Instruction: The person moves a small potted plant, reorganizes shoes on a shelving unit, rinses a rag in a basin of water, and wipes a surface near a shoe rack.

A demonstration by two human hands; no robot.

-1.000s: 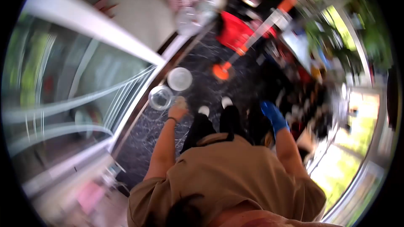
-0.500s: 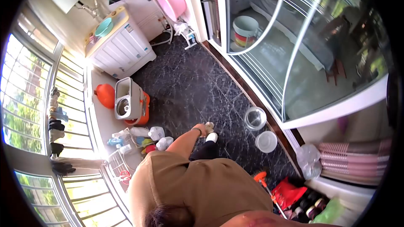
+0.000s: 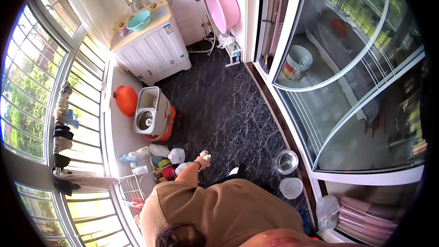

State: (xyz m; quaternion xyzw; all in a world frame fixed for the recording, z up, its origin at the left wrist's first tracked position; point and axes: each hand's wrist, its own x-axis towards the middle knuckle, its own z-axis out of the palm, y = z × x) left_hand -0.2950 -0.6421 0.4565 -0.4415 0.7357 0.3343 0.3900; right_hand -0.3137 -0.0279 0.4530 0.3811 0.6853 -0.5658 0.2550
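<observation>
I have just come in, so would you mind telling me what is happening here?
The person's left hand holds what looks like a crumpled pale cloth over the dark floor, near some bottles. The bucket stands by the wall and two tubs sit by the glass door. What the right hand does cannot be made out.

Dark marble-patterned floor [image 3: 219, 105], barred windows [image 3: 34, 77]

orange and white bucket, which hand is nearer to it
Left. The left hand, holding a pale crumpled item, is below and right of the bucket in view. The right hand, seemingly the blue patch beyond the shirt, is much farther off.
</observation>
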